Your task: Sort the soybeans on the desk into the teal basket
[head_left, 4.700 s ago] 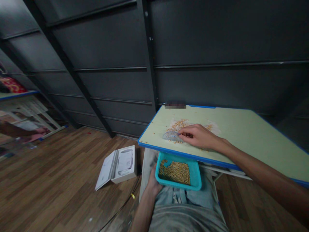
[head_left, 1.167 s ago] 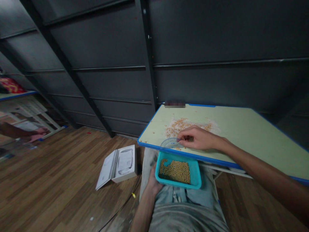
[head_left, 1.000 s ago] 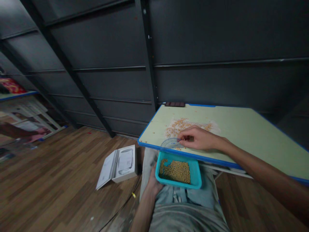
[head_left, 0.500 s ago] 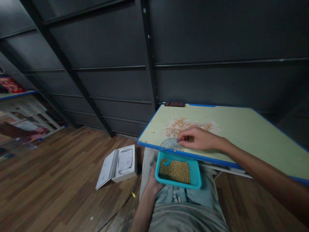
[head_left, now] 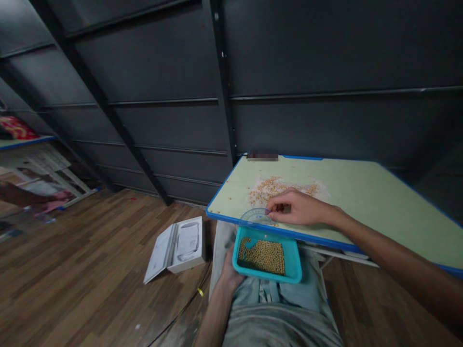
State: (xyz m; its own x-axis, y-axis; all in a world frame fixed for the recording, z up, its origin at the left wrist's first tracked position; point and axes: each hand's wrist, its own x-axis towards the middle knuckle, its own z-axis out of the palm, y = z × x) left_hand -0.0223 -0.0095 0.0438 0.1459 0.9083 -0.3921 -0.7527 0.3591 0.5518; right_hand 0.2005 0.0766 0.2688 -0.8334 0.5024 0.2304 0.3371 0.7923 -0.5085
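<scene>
My right hand rests on a pale green table with a blue rim, fingers pinched on a clear half-round protractor at the table's near edge. A patch of yellow beans mixed with white grains lies just behind the hand. Under the edge, my left hand grips the left side of a teal tray half full of yellow beans, held over my lap. A bean is in the air just above the tray.
An open white box lies on the wooden floor to the left, with a black cable beside it. A dark panelled wall stands behind the table. Far left, another person's arm shows beside a second table.
The protractor has been drawn from mid-table to the near edge, pushing beans along. Over the last second my hands hardly move, and a bean drops off the edge towards the tray.
</scene>
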